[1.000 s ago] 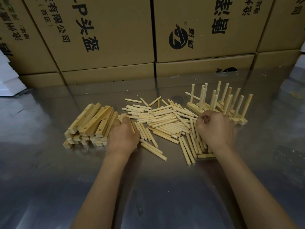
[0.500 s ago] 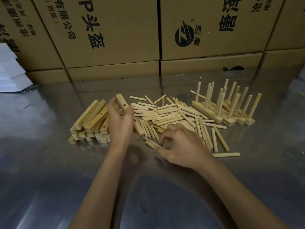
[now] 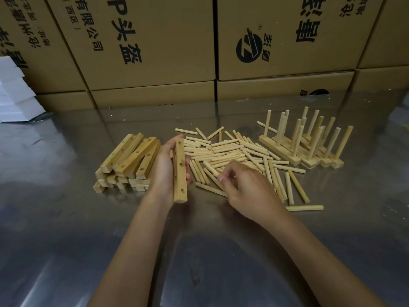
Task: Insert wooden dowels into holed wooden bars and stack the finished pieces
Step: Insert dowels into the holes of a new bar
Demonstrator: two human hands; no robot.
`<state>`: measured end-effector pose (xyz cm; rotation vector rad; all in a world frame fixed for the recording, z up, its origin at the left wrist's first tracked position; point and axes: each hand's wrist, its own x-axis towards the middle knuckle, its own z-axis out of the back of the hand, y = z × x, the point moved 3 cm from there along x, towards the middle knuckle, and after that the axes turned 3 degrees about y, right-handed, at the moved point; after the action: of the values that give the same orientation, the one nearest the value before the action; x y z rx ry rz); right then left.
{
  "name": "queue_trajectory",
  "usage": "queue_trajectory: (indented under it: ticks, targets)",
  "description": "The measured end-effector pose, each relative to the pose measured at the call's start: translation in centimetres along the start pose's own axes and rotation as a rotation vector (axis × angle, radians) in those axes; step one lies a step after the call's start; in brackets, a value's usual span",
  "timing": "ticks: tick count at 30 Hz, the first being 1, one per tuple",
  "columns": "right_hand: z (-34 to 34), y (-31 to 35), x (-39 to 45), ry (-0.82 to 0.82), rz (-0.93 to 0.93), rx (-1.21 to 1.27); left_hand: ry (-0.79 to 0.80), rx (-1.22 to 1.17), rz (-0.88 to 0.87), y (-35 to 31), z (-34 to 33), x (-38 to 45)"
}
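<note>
My left hand [image 3: 162, 171] grips a holed wooden bar [image 3: 179, 173] lengthwise, lifted above the table with its holes facing right. A stack of holed bars [image 3: 128, 160] lies just left of that hand. Loose dowels [image 3: 232, 151] are scattered in a pile at the centre. My right hand [image 3: 245, 189] hovers over the near edge of the pile with its fingers curled down; blur hides whether they pinch a dowel. Finished pieces [image 3: 309, 151], bars with dowels standing upright, sit in a row at the right.
The work surface is a shiny metal table [image 3: 199, 251]. Large cardboard boxes [image 3: 155, 52] form a wall along its far edge. A pile of white boxes [image 3: 15, 96] stands at the far left. One stray dowel [image 3: 304, 207] lies near my right wrist.
My left hand has lifted a bar off the stack and turned it lengthwise toward me. My right hand moved from the finished pieces to the near edge of the dowel pile.
</note>
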<state>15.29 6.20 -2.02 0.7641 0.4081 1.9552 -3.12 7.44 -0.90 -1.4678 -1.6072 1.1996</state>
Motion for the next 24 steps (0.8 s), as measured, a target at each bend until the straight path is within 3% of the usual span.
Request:
queue_trajectory:
  ticks: [3,6,10,19,24]
  targets:
    - [1.0,-0.1,0.3,-0.092,-0.052,0.292,0.186,0.11,0.038,0.1,-1.1,-0.3]
    - [1.4,0.1,0.4,-0.129,-0.037,0.361,0.301,0.198,0.065,0.5,-2.1,-0.7]
    - [1.5,-0.1,0.4,-0.144,-0.011,0.301,0.373,0.274,0.057,0.7,-2.7,-0.9]
    - [2.4,0.1,0.3,-0.237,0.141,0.042,0.369,0.46,-0.05,0.9,-2.7,-1.1]
    - [2.2,0.4,0.1,-0.287,0.136,0.021,0.41,0.43,-0.047,1.4,-3.1,-1.2]
